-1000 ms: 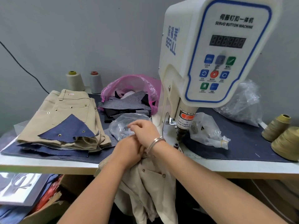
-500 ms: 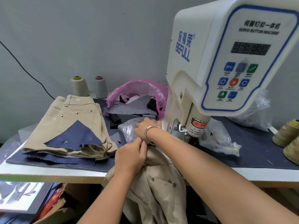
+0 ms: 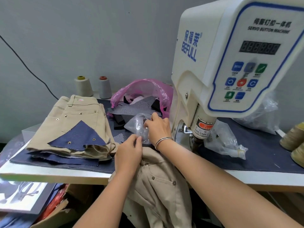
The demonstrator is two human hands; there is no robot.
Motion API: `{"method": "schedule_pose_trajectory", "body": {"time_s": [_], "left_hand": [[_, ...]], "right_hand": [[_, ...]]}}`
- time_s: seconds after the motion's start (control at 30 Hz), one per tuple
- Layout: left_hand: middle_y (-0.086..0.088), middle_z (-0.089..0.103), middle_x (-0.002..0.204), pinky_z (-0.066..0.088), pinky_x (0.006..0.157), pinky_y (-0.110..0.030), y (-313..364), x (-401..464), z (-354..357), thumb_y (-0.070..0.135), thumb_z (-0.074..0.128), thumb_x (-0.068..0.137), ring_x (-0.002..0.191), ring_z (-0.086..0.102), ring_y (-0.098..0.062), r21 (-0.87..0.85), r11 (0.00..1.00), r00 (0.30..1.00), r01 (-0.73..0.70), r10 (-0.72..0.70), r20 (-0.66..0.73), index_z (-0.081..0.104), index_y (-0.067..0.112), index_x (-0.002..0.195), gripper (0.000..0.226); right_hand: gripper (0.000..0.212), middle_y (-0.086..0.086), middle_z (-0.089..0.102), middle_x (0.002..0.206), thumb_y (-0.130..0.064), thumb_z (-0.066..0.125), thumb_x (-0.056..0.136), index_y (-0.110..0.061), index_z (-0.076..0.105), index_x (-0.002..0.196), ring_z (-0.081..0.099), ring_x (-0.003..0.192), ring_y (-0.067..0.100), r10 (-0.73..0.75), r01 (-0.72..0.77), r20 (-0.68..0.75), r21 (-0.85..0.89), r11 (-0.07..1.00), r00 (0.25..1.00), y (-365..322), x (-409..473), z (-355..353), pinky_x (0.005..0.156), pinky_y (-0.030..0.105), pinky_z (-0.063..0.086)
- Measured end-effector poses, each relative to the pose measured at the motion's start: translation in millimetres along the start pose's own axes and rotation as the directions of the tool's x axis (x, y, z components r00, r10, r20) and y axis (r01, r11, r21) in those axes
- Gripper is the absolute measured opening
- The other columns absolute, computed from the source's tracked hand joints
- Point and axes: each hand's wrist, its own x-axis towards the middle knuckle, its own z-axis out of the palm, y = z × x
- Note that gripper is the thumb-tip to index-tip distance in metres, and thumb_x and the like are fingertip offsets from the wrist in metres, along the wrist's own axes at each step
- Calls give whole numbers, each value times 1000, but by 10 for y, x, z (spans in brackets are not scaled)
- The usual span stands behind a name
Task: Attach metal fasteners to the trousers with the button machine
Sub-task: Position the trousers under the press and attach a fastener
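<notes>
Beige trousers (image 3: 158,183) with brown metal fasteners hang over the table's front edge below my hands. My left hand (image 3: 129,153) rests on their top and pinches the near edge of a small clear plastic bag (image 3: 137,125). My right hand (image 3: 158,127), a metal bangle on its wrist, has its fingers curled into that bag; what they hold is hidden. The white button machine (image 3: 222,71) stands just to the right, with its press head (image 3: 201,129) beside my right wrist.
A stack of folded beige trousers (image 3: 77,116) with a blue denim scrap (image 3: 79,137) lies at the left. A pink bag of fabric scraps (image 3: 143,94), two thread cones (image 3: 83,86), clear bags (image 3: 225,140) and tan cones (image 3: 292,137) at the right surround the machine.
My right hand has reached further left into the clear bag. My left hand moved up from the trousers to the bag's edge. The camera came closer.
</notes>
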Motion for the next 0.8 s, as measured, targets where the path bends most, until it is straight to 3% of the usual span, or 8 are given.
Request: {"method": "schedule_pose_trajectory", "body": {"time_s": [0.07, 0.13, 0.23, 0.37, 0.47, 0.53, 0.7, 0.8], "left_hand": [[-3, 59, 61, 42, 55, -38, 18, -34, -15, 35, 48, 95, 65, 58, -30, -28, 992, 992, -123, 122, -28, 58, 24, 85, 18], [-6, 60, 60, 46, 57, -42, 39, -54, -21, 32, 49, 96, 63, 58, -33, -4, 981, 981, -192, 192, -34, 61, 25, 96, 14], [-8, 62, 61, 48, 59, -45, 41, -69, -21, 31, 45, 98, 64, 60, -35, 35, 976, 977, -215, 215, 5, 58, 28, 111, 19], [-7, 66, 70, 47, 61, -42, 43, -59, -2, 36, 44, 97, 73, 63, -35, 48, 993, 994, -107, 108, -23, 42, 22, 120, 27], [-5, 66, 73, 45, 61, -39, 43, -46, 10, 37, 43, 96, 73, 62, -32, 101, 994, 999, -37, 39, -21, 24, 27, 141, 50], [-5, 65, 74, 39, 59, -35, 30, -44, 15, 34, 41, 97, 72, 59, -30, 148, 988, 999, -36, 34, 14, 30, 32, 143, 47], [-9, 70, 103, 43, 72, -36, 14, 6, 55, 35, 39, 97, 97, 62, -31, 215, 977, 998, 12, -25, 56, 43, 28, 138, 42], [-7, 69, 105, 43, 75, -36, 11, 23, 72, 35, 38, 97, 100, 61, -29, 238, 971, 997, 14, -31, 67, 42, 28, 138, 42]], "right_hand": [[20, 2, 42, 109, -21, 58, 88, -23, 66, 106, 36, 92, 22, -2, 2, 0, 4, 1000, 1000, -18, 8, 6, 83, 33, 24], [23, 3, 43, 109, -23, 53, 87, -24, 65, 107, 42, 100, 24, 7, -7, 26, -1, 1000, 1000, -33, 37, -10, 84, 35, 25], [28, 3, 50, 110, -26, 44, 88, -30, 61, 111, 52, 96, 24, 61, -59, 130, -19, 998, 990, -6, 90, -59, 82, 38, 26], [40, 4, 60, 113, -35, 29, 98, -24, 64, 112, 58, 97, 24, 87, -72, 172, -91, 993, 981, -29, 161, -4, 77, 39, 23], [25, 2, 61, 113, -26, 44, 92, -21, 64, 108, 59, 103, 23, 46, -11, 164, -212, 977, 985, -111, 188, 26, 87, 38, 28], [20, 1, 60, 112, -21, 52, 88, -22, 64, 105, 59, 102, 23, 24, 19, 158, -263, 965, 987, -159, 186, 11, 90, 37, 29], [10, -3, 62, 98, -15, 56, 85, -23, 60, 90, 61, 85, 19, -38, 90, 154, -344, 935, 987, -211, 152, 13, 92, 40, 29], [18, -4, 63, 91, -7, 55, 84, -22, 50, 77, 61, 82, 19, -50, 92, 131, -337, 937, 990, -182, 145, 2, 92, 41, 29]]}}
